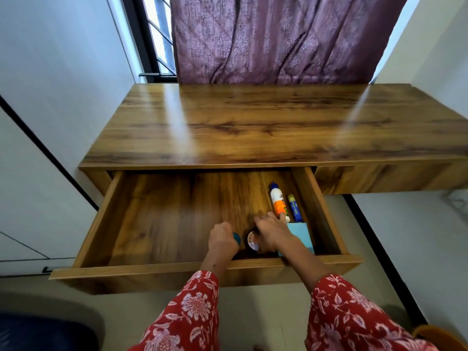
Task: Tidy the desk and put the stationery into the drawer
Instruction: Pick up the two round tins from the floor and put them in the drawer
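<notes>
Both hands reach into the open drawer (pixel 162 224): the left hand (pixel 222 239) grips a teal item (pixel 236 239), the right hand (pixel 272 235) rests curled over a tape roll (pixel 252 243). Glue bottle (pixel 277 202), glue stick (pixel 295 208) and blue pad (pixel 302 236) lie stowed; the worktop (pixel 253 122) looks cleared. Next, likely, let go and shut the drawer.

Two glue containers (pixel 278 201), one tape roll (pixel 252 243).

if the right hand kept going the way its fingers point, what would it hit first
Most likely the glue bottle: the right hand points toward the drawer's back right, and one fingertip already seems to reach the bottle's near end. Depth is unclear from this single view.
</notes>
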